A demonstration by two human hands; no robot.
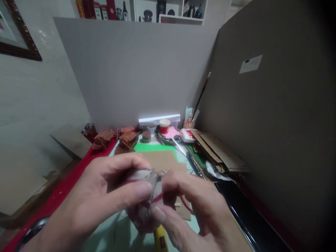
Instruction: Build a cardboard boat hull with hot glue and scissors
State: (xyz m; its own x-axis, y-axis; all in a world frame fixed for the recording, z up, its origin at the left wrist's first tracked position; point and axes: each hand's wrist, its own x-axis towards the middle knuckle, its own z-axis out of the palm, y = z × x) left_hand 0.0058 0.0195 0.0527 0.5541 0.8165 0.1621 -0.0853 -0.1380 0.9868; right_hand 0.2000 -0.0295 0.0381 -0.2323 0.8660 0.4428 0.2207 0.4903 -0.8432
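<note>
A crumpled grey-and-red packet (143,213) is held up above the near middle of the bench (123,239), gripped between the 2 hands. The left hand (94,189) wraps its left side, fingers along the far edge and thumb pressed flat on the near face; the right hand (199,199) has its fingers bent and narrow at the right edge, with the thumb low against the near face. As far as it shows, the packet is picked up and gripped from 2 sides — the handling looks to be under way, not finished. Its layers bunch along a crease between the thumbs; whether that crease is sealed or parted I cannot tell, and any contents are hidden. What is left seems to lie at that crease, judging by where the fingers work. A yellow tool handle (161,239) lies below the packet, in neither hand. Farther off, a brown cardboard sheet (160,159) lies flat near a green sheet (154,147), and a black glossy object (246,213) rests at the right — none of them held.
</note>
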